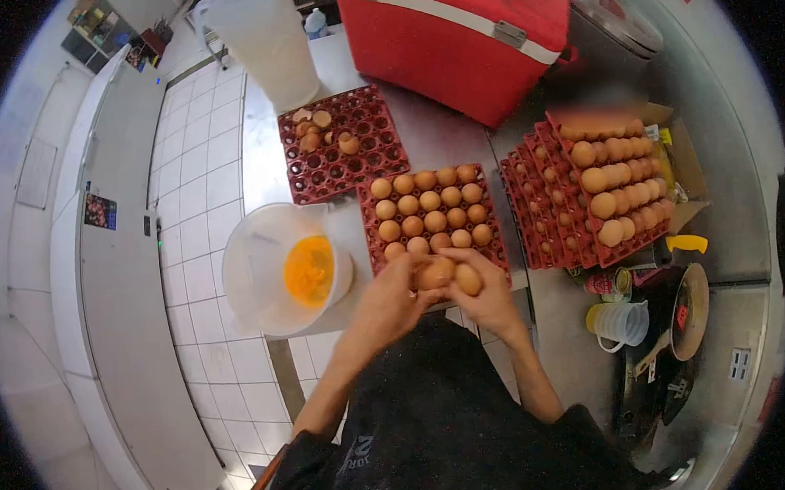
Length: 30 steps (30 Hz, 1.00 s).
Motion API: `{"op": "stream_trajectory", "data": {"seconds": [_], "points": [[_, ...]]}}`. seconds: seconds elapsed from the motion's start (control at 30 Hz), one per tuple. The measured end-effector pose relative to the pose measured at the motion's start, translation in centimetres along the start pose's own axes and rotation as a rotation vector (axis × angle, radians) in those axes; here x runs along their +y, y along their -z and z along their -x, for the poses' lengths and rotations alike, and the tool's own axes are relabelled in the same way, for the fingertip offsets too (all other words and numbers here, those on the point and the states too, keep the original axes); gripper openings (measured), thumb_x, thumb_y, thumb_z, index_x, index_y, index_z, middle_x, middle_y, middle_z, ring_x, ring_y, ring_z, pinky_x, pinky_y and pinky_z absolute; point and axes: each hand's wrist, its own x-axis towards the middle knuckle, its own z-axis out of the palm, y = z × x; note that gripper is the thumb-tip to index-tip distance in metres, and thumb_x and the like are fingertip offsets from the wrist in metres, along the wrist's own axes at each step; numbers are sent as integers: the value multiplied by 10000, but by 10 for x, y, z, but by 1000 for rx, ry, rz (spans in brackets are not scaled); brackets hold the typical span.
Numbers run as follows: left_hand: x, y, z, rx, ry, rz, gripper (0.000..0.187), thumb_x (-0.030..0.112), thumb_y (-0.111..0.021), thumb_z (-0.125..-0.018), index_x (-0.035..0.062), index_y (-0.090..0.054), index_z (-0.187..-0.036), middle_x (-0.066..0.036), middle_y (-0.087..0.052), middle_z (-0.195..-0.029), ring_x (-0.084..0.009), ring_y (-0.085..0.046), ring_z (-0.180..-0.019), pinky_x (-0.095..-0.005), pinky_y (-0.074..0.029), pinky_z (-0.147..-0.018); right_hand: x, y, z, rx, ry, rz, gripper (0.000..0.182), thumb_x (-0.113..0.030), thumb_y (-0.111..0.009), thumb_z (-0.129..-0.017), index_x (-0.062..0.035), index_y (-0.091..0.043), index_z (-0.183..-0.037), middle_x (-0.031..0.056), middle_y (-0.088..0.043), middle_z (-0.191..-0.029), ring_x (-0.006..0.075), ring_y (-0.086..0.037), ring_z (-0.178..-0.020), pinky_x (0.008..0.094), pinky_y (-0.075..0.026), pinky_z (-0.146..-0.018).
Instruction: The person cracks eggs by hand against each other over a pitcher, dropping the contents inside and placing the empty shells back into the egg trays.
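Open air above plastic jug (251, 260) at left, stacked trays (589, 236) blocking right, red cooler (441, 63) ahead

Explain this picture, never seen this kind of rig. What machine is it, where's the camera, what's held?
No machine here: the hands are a person's own, both bare. The only picture comes from a camera worn on that person's head, looking forward and down, so the black garment at the bottom is the wearer's. The scene looks bowed and dark at the edges.

On the metal table are a red tray of whole eggs, a red tray with broken eggshells and a translucent plastic jug with yellow-orange raw egg in it. More egg trays stand stacked at the right.

The left hand holds one egg, somewhat blurred; the right hand holds another egg, close beside it.
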Motion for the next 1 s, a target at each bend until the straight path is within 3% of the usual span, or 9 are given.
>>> {"op": "stream_trajectory", "data": {"seconds": [0.17, 0.4, 0.47, 0.53, 0.63, 0.77, 0.87, 0.93, 1.0], "points": [[-31, -91, -83, 39, -608, -354, 393, 186, -731, -884, 54, -606, -1232, -163, -645, -1141, -392, -633, -1031, -437, -526, -887, 93, 49, 18, 142, -130, 88, 471, -38, -671, -848, -70, -625, -1316, 158, -643, -1196, 351, -642, -1105, 408, -506, -977], [-38, -146, -159, -198, -607, -760, 282, 174, -711, -841, 31, -696, -1084, -176, -606, -1129, -331, -645, -1004, -405, -558, -834, 124, 60, 20, 289, -252, 234, 414, -69, -696, -872, -28, -613, -1275, 172, -592, -1189, 331, -631, -1062, 421, -508, -925], [-57, -164, -178, -170, -679, -940, 318, 239, -744, -784, 27, -722, -1019, -162, -613, -1151, -324, -697, -889, -408, -590, -672, 119, 63, 18, 346, -260, 217, 361, -86, -701, -884, -13, -615, -1227, 168, -604, -1159, 320, -640, -1040, 422, -512, -911], [-40, -152, -176, -334, -661, -1041, 365, 244, -735, -788, 13, -712, -1071, -187, -612, -1169, -342, -704, -893, -416, -597, -682, 123, 63, 20, 480, -444, -56, 248, -129, -719, -910, -24, -597, -1099, 76, -607, -809, 199, -624, -629, 320, -505, -589], [-37, -130, -191, -391, -683, -848, 428, 211, -758, -765, 9, -687, -1135, -208, -609, -1150, -345, -689, -913, -440, -590, -731, 195, 45, 18, 599, -230, -8, 212, -177, -720, -946, -47, -592, -1055, 19, -571, -691, 137, -506, -445, 285, -409, -442], [-15, -95, -178, -439, -500, -562, 253, 127, -693, -848, 53, -681, -1090, -197, -634, -1076, -357, -659, -977, -423, -555, -809, 142, 45, 1, 617, -379, -165, 229, -240, -707, -955, -57, -604, -1048, 80, -641, -944, 192, -623, -842, 337, -509, -749], [27, -42, -121, 117, -588, -34, 314, 51, -689, -818, 32, -650, -1129, -174, -642, -1053, -315, -649, -1053, -397, -533, -904, 78, 36, -16, 674, -280, -164, 253, -272, -648, -996, -39, -601, -1081, 89, -632, -1021, 218, -621, -919, 358, -501, -838], [29, -14, -83, 392, -542, 108, 416, 16, -688, -817, 33, -594, -1222, -143, -620, -1141, -268, -621, -1130, -388, -518, -969, 32, 16, -34, 667, -74, -339, 140, -172, -575, -1021, -54, -603, -1092, 46, -590, -1050, 125, -575, -1012, 304, -476, -880], [12, -6, -50, 713, -516, 323, 486, 30, -678, -885, 20, -489, -1333, -124, -546, -1297, -262, -582, -1179, -388, -503, -1018, 7, -19, -48, 454, -21, -573, 197, -153, -471, -1042, -48, -584, -1165, 64, -552, -1161, 142, -558, -1060, 307, -470, -926]]}}
